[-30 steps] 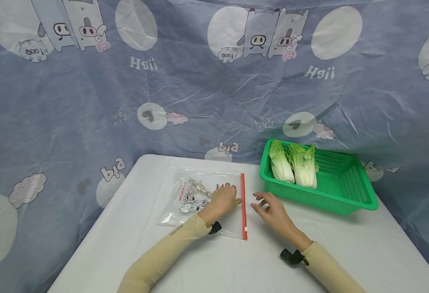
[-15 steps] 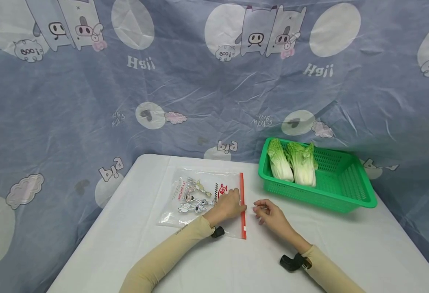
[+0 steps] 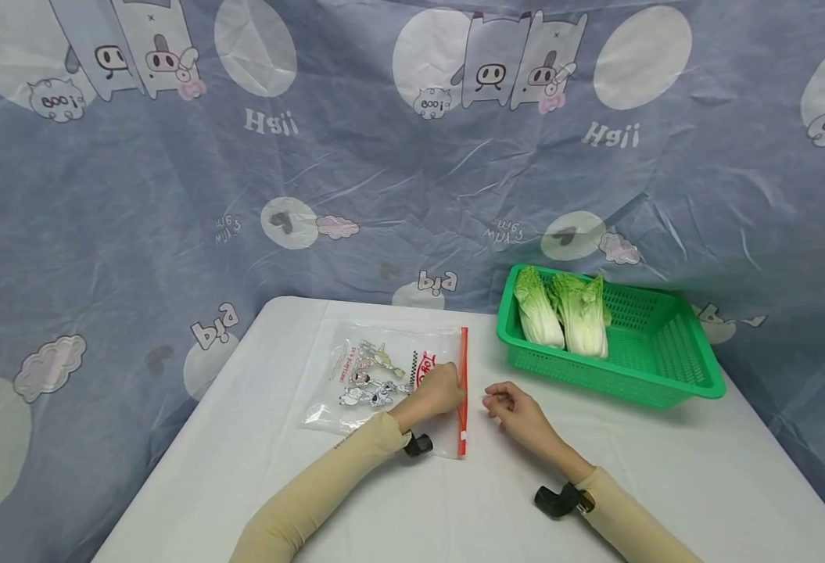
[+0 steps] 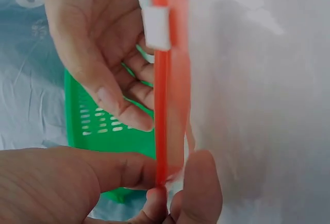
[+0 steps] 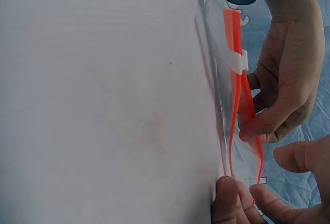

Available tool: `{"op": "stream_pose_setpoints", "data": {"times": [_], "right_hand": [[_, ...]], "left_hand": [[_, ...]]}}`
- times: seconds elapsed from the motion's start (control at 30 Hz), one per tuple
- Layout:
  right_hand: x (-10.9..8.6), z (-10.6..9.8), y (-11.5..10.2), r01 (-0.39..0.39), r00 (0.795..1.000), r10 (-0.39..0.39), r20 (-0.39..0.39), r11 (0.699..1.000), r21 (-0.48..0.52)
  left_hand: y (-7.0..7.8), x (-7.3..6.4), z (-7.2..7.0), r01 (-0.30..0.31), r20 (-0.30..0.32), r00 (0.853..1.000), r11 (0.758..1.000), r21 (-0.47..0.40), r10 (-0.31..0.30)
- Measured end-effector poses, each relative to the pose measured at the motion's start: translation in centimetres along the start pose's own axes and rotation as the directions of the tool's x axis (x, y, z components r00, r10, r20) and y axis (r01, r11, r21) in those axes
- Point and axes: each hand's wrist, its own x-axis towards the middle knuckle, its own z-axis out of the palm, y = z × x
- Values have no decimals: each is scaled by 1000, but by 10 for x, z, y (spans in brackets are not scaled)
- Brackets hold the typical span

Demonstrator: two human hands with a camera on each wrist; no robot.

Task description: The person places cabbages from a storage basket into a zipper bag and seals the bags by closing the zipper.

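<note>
A clear zip bag (image 3: pixel 342 418) with cartoon prints lies flat on the white table, its red zip strip (image 3: pixel 464 352) facing right. My left hand (image 3: pixel 435 391) reaches over the bag and pinches that strip between thumb and finger. The right wrist view has the two red edges parted below the white slider (image 5: pixel 237 62), with the left hand (image 5: pixel 289 74) gripping the far edge. Just right of the strip, my right hand (image 3: pixel 525 418) hovers with loosely bent fingers and holds nothing. Its fingertips (image 5: pixel 227 193) show close to the bag's mouth.
Behind my right hand stands a green plastic basket (image 3: pixel 665 395). Two napa cabbages lie in its left half, one cabbage (image 3: pixel 544 324) beside the other cabbage (image 3: pixel 588 332). A patterned grey-blue cloth (image 3: pixel 398 172) hangs behind the table (image 3: pixel 384 516).
My left hand has gone from lying over the bag to pinching its red strip, which has shifted slightly left and lifted. My right hand's fingers have drawn closer together beside the bag.
</note>
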Motion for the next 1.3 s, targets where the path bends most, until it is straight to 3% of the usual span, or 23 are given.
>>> {"op": "stream_pose_setpoints", "data": {"times": [0.17,0.3,0.47,0.63,0.77,1.03,1.1,1.17,1.3], "right_hand": [[16,6,4,-21,1000,20,6,999,26],[30,13,-1,-58,998,56,19,994,94],[42,22,-20,-139,989,124,81,967,214],[54,30,-39,-168,984,139,115,938,302],[73,41,-31,-160,987,139,86,931,329],[95,60,-41,-198,980,187,66,935,295],[99,65,-43,-191,982,182,59,936,294],[103,70,-44,-194,981,184,61,933,304],[111,77,-46,-203,979,184,88,924,323]], "left_hand": [[-2,-1,-13,48,33,998,991,-121,-44],[0,-4,-26,72,21,997,986,-151,-70],[-2,-5,-42,40,-25,999,991,-130,-44],[-6,-7,-61,22,-40,999,979,-203,-31],[-8,-8,-75,27,-73,996,972,-233,-45],[-10,-11,-100,43,-155,985,977,-207,-76],[-11,-12,-107,40,-214,973,981,-191,-82],[-11,-14,-115,35,-305,949,988,-152,-80],[-10,-20,-130,44,-490,868,996,-76,-76]]}}
